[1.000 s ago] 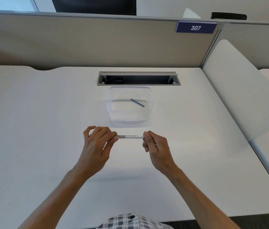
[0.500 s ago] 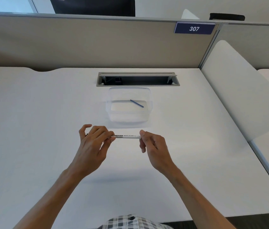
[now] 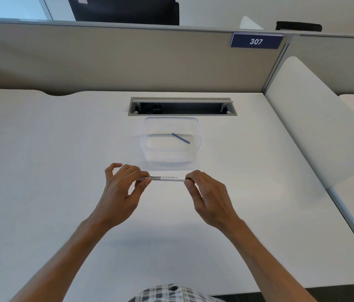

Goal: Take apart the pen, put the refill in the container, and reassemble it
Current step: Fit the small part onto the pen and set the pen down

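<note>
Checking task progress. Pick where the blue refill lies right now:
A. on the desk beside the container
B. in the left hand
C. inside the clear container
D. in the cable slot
C: the blue refill lies on the floor of the clear container, while both hands hold the pen.

From my remote seat the bench (image 3: 63,171) reads as a matt white laminate, smooth with only a faint grain, and the partition (image 3: 128,62) behind it looks like dull beige woven cloth framed in brushed grey metal. The container (image 3: 150,147) is clear, glossy plastic with soft reflections on its walls, and the refill (image 3: 180,138) inside looks like smooth dark blue plastic. The pen (image 3: 167,178) has a smooth white plastic barrel with black print.
</note>
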Demonstrator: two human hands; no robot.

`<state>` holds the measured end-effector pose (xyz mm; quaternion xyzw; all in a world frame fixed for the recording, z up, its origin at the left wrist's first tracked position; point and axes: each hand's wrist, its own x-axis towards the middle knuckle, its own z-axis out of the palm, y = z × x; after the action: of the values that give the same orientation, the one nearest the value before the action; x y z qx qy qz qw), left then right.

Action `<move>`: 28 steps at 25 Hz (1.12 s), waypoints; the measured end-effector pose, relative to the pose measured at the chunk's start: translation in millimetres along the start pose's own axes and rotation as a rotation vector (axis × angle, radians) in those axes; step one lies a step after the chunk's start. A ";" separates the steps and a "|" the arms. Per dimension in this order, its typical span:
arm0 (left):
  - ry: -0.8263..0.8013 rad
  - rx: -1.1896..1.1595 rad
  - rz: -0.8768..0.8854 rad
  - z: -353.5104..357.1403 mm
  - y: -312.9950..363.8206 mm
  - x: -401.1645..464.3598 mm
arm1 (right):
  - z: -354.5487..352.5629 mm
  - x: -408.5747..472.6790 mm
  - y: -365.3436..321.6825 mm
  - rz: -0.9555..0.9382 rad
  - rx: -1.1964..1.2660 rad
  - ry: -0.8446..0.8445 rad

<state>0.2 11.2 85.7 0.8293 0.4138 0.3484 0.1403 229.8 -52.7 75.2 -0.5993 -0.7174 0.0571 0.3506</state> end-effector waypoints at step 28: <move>-0.077 -0.116 -0.058 -7.3 2.6 5.4 | 4.1 0.2 -2.4 -0.038 0.048 0.039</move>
<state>-1.0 13.4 94.8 0.8202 0.4112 0.3355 0.2138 225.4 -51.8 73.4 -0.5782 -0.7200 0.0559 0.3798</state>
